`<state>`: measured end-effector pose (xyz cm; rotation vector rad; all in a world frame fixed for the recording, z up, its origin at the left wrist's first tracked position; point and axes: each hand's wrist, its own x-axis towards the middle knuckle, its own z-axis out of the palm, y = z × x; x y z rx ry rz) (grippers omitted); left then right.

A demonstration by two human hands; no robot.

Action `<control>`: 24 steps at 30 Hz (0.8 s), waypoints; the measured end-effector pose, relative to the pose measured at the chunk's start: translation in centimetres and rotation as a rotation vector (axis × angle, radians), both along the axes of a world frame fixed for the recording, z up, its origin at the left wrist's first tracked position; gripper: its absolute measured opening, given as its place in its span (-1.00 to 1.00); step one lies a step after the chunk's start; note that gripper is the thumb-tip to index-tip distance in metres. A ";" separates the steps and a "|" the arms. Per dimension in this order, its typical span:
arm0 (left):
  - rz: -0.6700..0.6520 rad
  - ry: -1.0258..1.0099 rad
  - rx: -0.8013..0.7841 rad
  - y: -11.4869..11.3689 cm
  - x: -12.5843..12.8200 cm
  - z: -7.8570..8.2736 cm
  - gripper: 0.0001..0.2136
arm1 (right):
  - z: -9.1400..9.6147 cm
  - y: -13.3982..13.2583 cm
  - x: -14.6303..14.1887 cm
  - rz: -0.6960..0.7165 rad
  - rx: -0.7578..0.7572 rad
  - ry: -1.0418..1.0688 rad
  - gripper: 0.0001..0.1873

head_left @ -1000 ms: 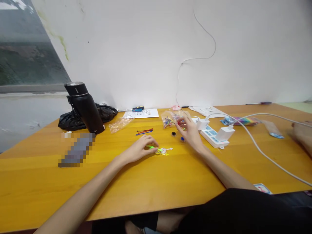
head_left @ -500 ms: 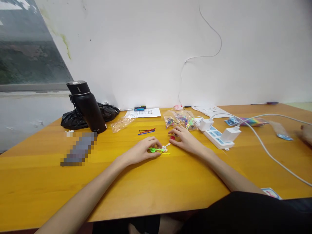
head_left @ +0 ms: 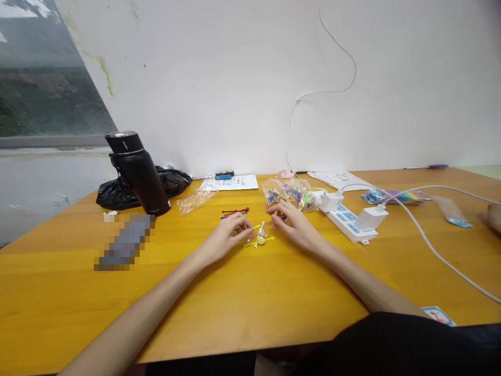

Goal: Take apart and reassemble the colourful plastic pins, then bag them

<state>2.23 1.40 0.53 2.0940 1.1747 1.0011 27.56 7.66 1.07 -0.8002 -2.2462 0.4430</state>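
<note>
My left hand (head_left: 230, 235) pinches a small green plastic arrow (head_left: 255, 227), whose tip sticks out past the fingertips. The rest of that piece is hidden behind the fingers. Just beside the fingertips a white arrow-shaped piece (head_left: 262, 230) and a yellow arrow (head_left: 270, 239) lie on the table. My right hand (head_left: 293, 224) hovers to the right of these pieces, fingers curved and apart from the thumb, with nothing visible in its grasp. Beyond my left hand lie red, black and blue arrows (head_left: 235, 213) in a small group.
Behind my right hand is a clear bag of colourful small parts (head_left: 287, 190). A white power strip (head_left: 348, 222) with chargers and cables stands to the right. On the left are a black bottle (head_left: 139, 175), a black plastic bag (head_left: 176, 180) and a blurred-out flat object (head_left: 127, 243). A screwdriver (head_left: 224, 175) lies at the back.
My left hand has lifted and shifted slightly left with the green arrow, showing more of the white and yellow pieces. The red round piece by my right thumb is no longer visible.
</note>
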 end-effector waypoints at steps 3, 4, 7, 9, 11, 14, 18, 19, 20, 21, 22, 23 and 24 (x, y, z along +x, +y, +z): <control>0.067 -0.185 -0.013 0.3 0.1 0.2 -0.79 | 0.1 -0.3 -0.3 -0.007 -0.085 0.074 -0.76; 0.075 -0.261 -0.033 0.4 0.1 0.3 -0.79 | 0.1 -0.4 -0.5 0.014 -0.143 0.104 -0.75; 0.069 -0.440 -0.106 0.6 0.6 0.0 -0.75 | 0.1 -1.1 -1.2 0.155 -0.371 0.215 -0.71; 0.053 -0.507 -0.164 0.4 1.1 -0.2 -0.71 | 0.0 -1.6 -1.6 0.253 -0.466 0.254 -0.68; 0.018 -0.540 -0.218 0.0 1.8 -0.5 -0.70 | -0.1 -2.0 -1.9 0.298 -0.480 0.247 -0.69; -0.052 -0.556 -0.229 -0.5 2.5 -0.8 -0.72 | -0.2 -2.3 -2.0 0.303 -0.441 0.214 -0.69; -0.060 -0.552 -0.162 -0.5 2.6 -1.3 -0.75 | -0.2 -2.4 -1.9 0.273 -0.373 0.156 -0.67; -0.054 -0.554 -0.151 -0.5 2.6 -1.4 -0.76 | -0.2 -2.4 -1.9 0.267 -0.366 0.150 -0.67; -0.056 -0.566 -0.154 -0.4 2.6 -1.5 -0.77 | -0.1 -2.4 -1.9 0.267 -0.365 0.151 -0.67; -0.066 -0.589 -0.179 -0.4 2.6 -1.5 -0.77 | -0.1 -2.4 -1.9 0.270 -0.370 0.154 -0.66; -0.081 -0.619 -0.223 -0.4 2.6 -1.6 -0.77 | -0.1 -2.4 -1.9 0.276 -0.378 0.156 -0.67; -0.101 -0.653 -0.280 -0.4 2.6 -1.6 -0.77 | -0.1 -2.5 -1.9 0.283 -0.388 0.158 -0.68; -0.124 -0.686 -0.338 -0.4 2.7 -1.7 -0.76 | 0.0 -2.5 -1.9 0.289 -0.401 0.158 -0.69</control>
